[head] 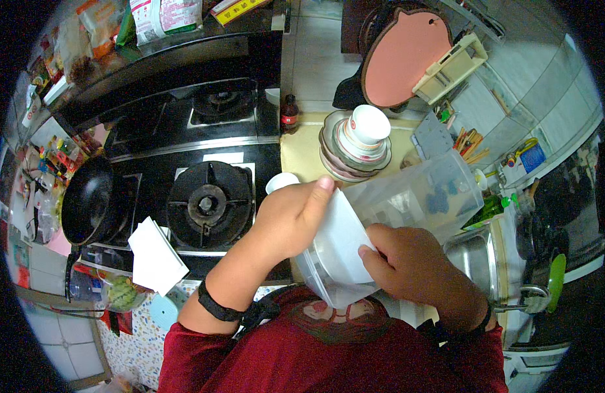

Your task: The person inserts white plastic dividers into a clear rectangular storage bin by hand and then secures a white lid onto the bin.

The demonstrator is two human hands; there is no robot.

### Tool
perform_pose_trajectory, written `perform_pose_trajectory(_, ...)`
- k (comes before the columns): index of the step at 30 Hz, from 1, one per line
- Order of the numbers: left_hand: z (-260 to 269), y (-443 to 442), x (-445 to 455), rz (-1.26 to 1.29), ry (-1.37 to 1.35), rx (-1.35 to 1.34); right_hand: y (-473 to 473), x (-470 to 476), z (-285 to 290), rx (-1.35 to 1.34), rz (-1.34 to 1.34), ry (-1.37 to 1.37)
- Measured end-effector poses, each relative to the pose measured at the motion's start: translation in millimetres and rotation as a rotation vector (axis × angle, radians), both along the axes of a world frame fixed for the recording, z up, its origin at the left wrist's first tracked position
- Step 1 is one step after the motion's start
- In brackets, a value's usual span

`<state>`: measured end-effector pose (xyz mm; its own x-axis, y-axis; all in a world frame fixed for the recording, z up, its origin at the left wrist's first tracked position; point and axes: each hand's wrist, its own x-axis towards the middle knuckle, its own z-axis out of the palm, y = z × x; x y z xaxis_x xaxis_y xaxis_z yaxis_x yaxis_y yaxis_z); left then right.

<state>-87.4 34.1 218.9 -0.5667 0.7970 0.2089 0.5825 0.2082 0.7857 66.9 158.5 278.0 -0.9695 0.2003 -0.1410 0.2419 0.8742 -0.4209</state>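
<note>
In front of my chest, both hands grip a translucent plastic container (415,196) with a smooth white panel (339,231) across it. My left hand (295,213) clasps its left side, thumb on top by the panel's upper edge. My right hand (405,258) pinches the panel's right edge between thumb and fingers. More clear plastic (349,292) shows below, near my shirt; whether it is one piece with the container I cannot tell. Beyond my left hand stands a small white cup (282,181), partly hidden. Past the container, a white bowl (370,124) tops stacked dishes (332,142).
Leftward is a gas stove burner (206,204), with white flat pieces (157,258) at the stove's front edge and a black frying pan (89,201) farther left. A small bottle (289,114) and a pink cutting board (408,56) stand behind. The metal sink (472,260) lies right.
</note>
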Motion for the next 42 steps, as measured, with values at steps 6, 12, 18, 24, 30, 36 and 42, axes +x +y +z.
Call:
perform_pose_trajectory(6,-16.2,-4.8,-8.9,-0.016,-0.269,0.163,0.1,5.1,-2.2,-0.134,0.139,0.08)
perform_pose_trajectory(12,-24.8,-7.6,-8.5,-0.1,-0.474,0.238,-2.6,2.7,-27.3,0.039,0.103,0.16)
perform_pose_trajectory(18,-35.8,-6.4,-9.6,-0.063,-0.404,0.323,-2.3,1.5,-35.0,0.087,0.099,0.309)
perform_pose_trajectory(24,-28.3,-5.2,-11.7,-0.059,-0.362,0.269,23.0,24.2,-53.0,0.62,0.342,0.625)
perform_pose_trajectory(30,-23.8,-8.4,-21.3,-0.077,-0.333,0.168,36.4,51.4,42.8,-0.296,-0.466,1.084)
perform_pose_trajectory(36,-4.4,-12.1,-26.0,-0.199,-0.529,0.24,55.8,48.8,44.5,-0.948,-0.432,1.136)
perform_pose_trajectory(42,58.0,-33.0,21.2,-0.22,-0.114,0.451,79.6,51.9,21.3,-1.316,-0.37,1.077)
